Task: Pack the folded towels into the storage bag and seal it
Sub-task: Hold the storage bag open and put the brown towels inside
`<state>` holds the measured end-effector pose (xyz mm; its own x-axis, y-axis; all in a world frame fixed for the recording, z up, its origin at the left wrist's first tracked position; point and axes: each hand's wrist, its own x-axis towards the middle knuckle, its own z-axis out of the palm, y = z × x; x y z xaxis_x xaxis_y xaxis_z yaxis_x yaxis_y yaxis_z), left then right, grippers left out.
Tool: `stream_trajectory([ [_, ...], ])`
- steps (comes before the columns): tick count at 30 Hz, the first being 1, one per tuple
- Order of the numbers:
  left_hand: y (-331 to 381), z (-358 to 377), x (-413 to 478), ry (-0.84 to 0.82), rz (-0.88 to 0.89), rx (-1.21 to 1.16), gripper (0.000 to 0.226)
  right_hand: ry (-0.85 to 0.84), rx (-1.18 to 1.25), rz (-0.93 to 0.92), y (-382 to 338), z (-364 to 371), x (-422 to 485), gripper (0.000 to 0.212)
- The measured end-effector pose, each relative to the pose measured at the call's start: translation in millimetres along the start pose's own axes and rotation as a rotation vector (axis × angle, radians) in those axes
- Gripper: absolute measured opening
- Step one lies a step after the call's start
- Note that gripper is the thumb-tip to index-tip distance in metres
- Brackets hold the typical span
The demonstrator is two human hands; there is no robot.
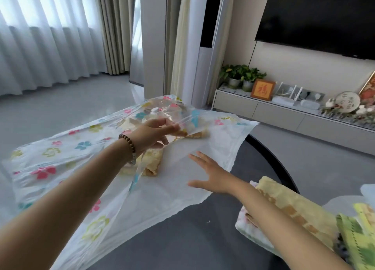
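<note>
At the storage bag (60, 164) mouth, left hand (154, 133) grips its film, right hand (213, 177) lies flat.

Lifted storage bag (50, 160) mouth opens rightward; towels (152, 167) inside block middle; passage over table (182, 239) beside towel stack (288, 209)

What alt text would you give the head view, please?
A person's left hand lifts the top sheet of a flowered storage bag holding yellow towels, while the right hand spreads over its lower sheet; more folded towels wait at right.
</note>
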<state>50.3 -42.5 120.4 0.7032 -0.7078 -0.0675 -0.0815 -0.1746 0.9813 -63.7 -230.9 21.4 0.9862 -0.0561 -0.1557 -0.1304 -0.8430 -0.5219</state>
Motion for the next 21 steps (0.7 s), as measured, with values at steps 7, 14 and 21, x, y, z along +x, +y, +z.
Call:
stream_trajectory([
  [7,-13.7,36.7,-2.0,0.033,-0.017,0.015,0.016,-0.007,-0.044,0.363,66.9,-78.2,-117.8,0.090],
  [14,-26.8,48.2,-5.8,0.043,-0.029,0.001,0.014,-0.101,0.055,0.646,113.5,-81.1,-156.0,0.110],
  [21,-28.3,45.8,-7.2,0.049,-0.021,0.019,0.013,-0.018,0.103,0.679,132.7,-81.7,-150.9,0.060],
])
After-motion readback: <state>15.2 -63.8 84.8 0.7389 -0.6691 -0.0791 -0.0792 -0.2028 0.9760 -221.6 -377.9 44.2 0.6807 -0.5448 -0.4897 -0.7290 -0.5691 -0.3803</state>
